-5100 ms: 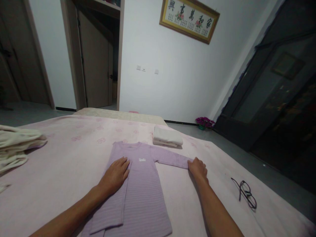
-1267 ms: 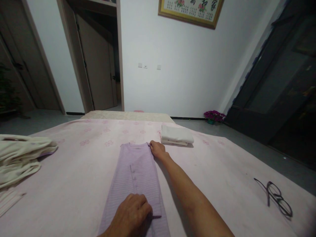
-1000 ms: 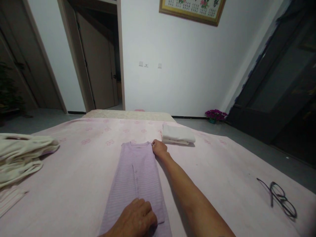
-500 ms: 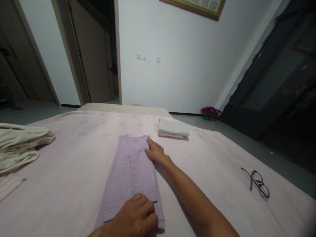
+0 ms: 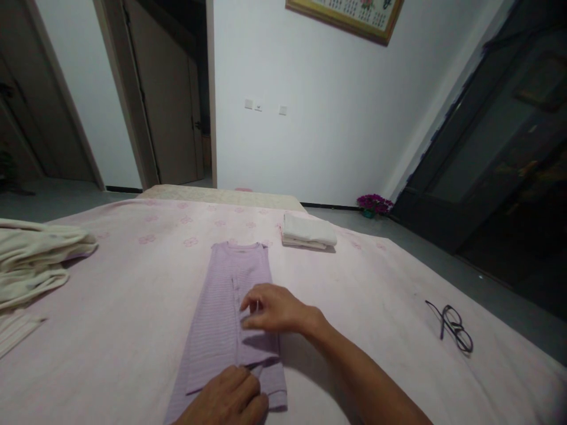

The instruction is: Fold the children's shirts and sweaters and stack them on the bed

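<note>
lilac striped long-sleeve top [image 5: 230, 283] is lying in a narrow strip with its sides turned in, the lower end lapped partway up the body; left hand [image 5: 225, 398] is pressing on that lower fold, can't tell if it's pinching, while right hand [image 5: 274, 308] is sitting open over the mid-body, not clamping anything. pink floral bedspread [image 5: 133, 295] is carrying a folded white cloth stack [image 5: 308, 231] just past the collar, a cream clothes pile [image 5: 31, 262] at left and black-framed glasses [image 5: 452, 324] at right, with white walls and a framed calligraphy picture [image 5: 345, 18] beyond.

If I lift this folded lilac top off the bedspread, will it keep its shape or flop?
Probably flop: the lilac ribbed knit top lies flat and drapes softly at its folds, so it looks thin and light. The folded-over lower part seems loose, held only near the left hand and right hand, so it would likely slide open unless supported.
</note>
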Tool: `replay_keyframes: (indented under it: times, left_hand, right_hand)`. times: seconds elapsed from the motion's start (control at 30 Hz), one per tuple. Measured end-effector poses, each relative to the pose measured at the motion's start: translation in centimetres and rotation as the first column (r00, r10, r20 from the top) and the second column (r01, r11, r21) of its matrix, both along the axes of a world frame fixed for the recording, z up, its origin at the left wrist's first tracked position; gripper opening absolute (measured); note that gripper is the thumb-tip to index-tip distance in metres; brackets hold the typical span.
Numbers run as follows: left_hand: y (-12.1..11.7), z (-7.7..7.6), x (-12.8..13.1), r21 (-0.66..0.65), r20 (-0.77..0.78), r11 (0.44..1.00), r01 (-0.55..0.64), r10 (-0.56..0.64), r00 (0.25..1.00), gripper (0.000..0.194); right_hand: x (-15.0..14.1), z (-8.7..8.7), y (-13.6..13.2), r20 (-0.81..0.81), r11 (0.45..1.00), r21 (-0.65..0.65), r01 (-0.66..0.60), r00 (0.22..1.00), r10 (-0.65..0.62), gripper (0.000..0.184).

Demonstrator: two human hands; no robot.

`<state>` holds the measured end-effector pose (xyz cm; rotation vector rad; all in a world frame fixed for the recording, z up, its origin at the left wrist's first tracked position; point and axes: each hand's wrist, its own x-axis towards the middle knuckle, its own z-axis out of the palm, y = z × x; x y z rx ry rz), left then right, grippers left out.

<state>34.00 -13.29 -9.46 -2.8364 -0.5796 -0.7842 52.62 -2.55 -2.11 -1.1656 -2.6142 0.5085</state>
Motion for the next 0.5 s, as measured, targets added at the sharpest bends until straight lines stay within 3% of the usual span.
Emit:
replay_keyframes:
  times: [0.07, 0.17, 0.3, 0.4, 0.5]
  left_hand:
    - [0.0, -0.3, 0.0, 0.028, 0.032, 1.000, -0.002, 0.001, 0.999, 0.013]
    - [0.2, -0.8, 0.2, 0.051, 0.071, 0.999, -0.012, 0.009, 0.997, 0.016]
    - [0.3, -1.0, 0.3, 0.058, 0.047, 0.998, -0.006, 0.003, 0.999, 0.017]
    - [0.2, -0.9, 0.2, 0.065, 0.033, 0.998, 0.009, -0.012, 0.999, 0.017]
    - [0.2, -0.7, -0.1, 0.075, 0.063, 0.997, 0.020, -0.025, 0.998, 0.016]
  right_hand:
    - [0.4, 0.1, -2.1, 0.093, 0.990, 0.002, -0.144, 0.985, 0.143, 0.041]
    - [0.9, -0.9, -4.2, 0.193, 0.976, 0.098, -0.193, 0.966, 0.171, 0.046]
    - [0.5, -2.5, -5.0, 0.223, 0.972, 0.202, -0.117, 0.972, 0.070, 0.020]
    - [0.2, -2.4, -4.9, 0.111, 0.974, 0.227, -0.001, 0.994, -0.025, 0.023]
    - [0.2, -1.2, -5.2, -0.074, 0.975, 0.202, 0.096, 0.994, -0.083, 0.029]
